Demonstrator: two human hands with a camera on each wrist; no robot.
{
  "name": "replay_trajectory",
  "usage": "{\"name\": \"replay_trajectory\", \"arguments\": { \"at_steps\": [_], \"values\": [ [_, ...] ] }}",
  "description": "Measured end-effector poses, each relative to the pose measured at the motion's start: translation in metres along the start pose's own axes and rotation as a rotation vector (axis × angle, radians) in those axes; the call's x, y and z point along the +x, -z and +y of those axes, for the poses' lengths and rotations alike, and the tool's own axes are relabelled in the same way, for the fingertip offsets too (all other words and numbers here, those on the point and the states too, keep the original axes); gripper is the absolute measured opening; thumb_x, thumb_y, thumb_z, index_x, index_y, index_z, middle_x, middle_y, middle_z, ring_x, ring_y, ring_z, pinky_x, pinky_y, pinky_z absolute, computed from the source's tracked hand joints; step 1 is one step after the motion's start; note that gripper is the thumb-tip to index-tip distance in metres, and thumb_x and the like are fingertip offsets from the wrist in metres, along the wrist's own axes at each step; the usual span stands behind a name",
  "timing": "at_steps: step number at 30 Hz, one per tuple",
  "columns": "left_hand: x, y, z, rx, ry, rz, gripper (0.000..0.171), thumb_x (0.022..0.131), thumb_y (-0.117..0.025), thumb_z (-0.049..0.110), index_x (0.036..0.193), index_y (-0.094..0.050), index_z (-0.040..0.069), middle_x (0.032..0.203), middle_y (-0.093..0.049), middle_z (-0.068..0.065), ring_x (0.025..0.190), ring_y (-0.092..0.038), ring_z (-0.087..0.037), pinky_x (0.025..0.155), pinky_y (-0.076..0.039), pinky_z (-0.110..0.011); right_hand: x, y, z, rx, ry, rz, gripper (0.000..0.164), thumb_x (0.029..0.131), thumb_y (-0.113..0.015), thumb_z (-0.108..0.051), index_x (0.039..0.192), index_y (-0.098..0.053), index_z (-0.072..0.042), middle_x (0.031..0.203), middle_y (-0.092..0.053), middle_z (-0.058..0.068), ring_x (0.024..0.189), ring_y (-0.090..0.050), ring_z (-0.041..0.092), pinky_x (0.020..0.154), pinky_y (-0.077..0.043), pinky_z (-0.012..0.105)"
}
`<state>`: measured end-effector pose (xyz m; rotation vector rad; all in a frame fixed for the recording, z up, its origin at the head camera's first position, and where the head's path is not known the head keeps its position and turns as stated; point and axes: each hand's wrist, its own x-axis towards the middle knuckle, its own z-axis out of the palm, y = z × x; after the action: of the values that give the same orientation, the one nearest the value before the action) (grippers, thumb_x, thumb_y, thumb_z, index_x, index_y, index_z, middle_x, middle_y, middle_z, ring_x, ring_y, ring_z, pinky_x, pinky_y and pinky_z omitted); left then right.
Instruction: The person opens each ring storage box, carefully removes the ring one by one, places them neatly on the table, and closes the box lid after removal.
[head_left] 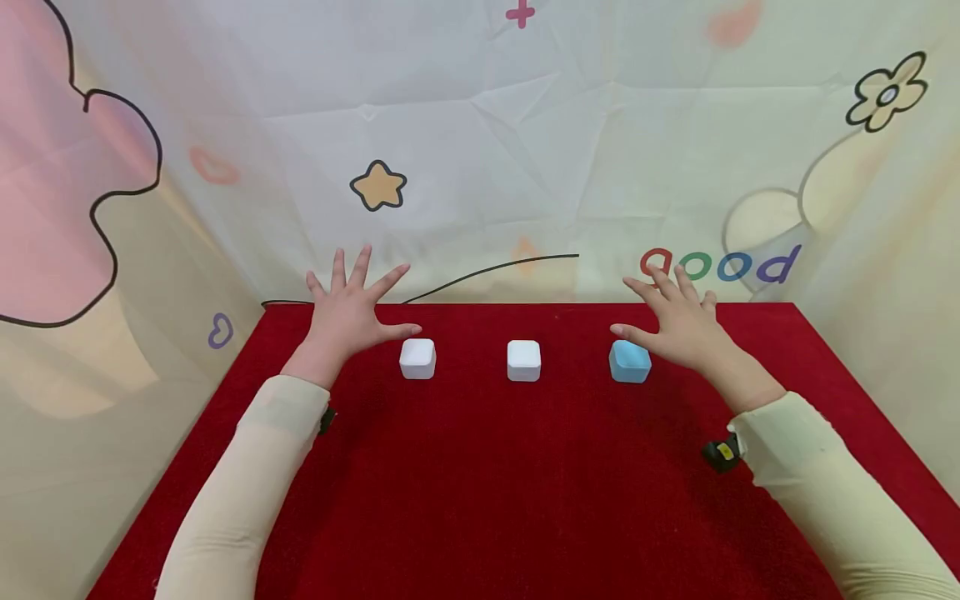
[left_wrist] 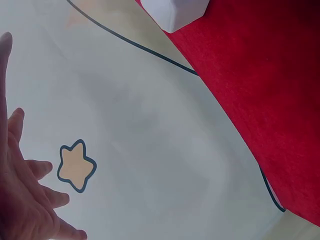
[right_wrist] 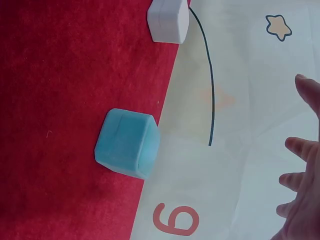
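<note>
Near the far edge of the red table (head_left: pixel 525 492) sit, in a row, a white block (head_left: pixel 417 360) toward the far left corner, a second white block (head_left: pixel 523 361) midway, and a light-blue block (head_left: pixel 630 362) toward the far right corner, all smooth and round-cornered. The left hand (head_left: pixel 347 317) and right hand (head_left: pixel 681 323) are spread wide, thumbs near the outer blocks. On the backdrop (head_left: pixel 480 167) I read "good" in coloured letters (head_left: pixel 722 267).

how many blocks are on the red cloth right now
3, in a row: the left white block by the left hand, the middle white block, and the blue block by the right hand.
</note>
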<state>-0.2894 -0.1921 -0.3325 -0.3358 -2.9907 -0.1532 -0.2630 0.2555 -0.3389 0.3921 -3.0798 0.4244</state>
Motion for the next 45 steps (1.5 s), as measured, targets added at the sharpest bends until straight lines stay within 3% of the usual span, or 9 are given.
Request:
{"name": "replay_trajectory", "arguments": {
  "at_steps": [23, 35, 45],
  "values": [
    [-0.008, -0.014, -0.008, -0.058, 0.013, 0.045, 0.089, 0.087, -0.069, 0.063, 0.161, -0.030, 0.034, 0.173, -0.015, -0.016, 0.158, -0.009, -0.049, 0.120, -0.008, -0.079, 0.002, -0.024, -0.005, 0.093, 0.129, 0.154, 0.066, 0.097, -0.063, -0.036, 0.153, -0.043, -0.006, 0.164, -0.028, 0.027, 0.151, -0.025, 0.050, 0.118, -0.025, 0.075],
    [-0.014, -0.020, -0.012, -0.066, -0.003, 0.068, 0.086, 0.088, -0.069, 0.061, 0.160, -0.035, 0.029, 0.170, -0.024, -0.016, 0.157, -0.018, -0.042, 0.120, -0.015, -0.077, 0.002, -0.029, -0.017, 0.209, 0.135, 0.108, 0.064, 0.099, -0.063, -0.031, 0.154, -0.041, -0.004, 0.165, -0.027, 0.025, 0.151, -0.027, 0.048, 0.114, -0.039, 0.069],
    [-0.020, -0.027, -0.014, -0.063, 0.020, 0.057, 0.082, 0.090, -0.066, 0.059, 0.159, -0.038, 0.024, 0.166, -0.032, -0.018, 0.154, -0.024, -0.042, 0.121, -0.021, -0.072, 0.007, -0.043, -0.026, 0.249, 0.156, 0.132, 0.063, 0.100, -0.062, -0.030, 0.153, -0.043, -0.002, 0.162, -0.034, 0.024, 0.148, -0.035, 0.044, 0.116, -0.039, 0.065]
  ]
}}
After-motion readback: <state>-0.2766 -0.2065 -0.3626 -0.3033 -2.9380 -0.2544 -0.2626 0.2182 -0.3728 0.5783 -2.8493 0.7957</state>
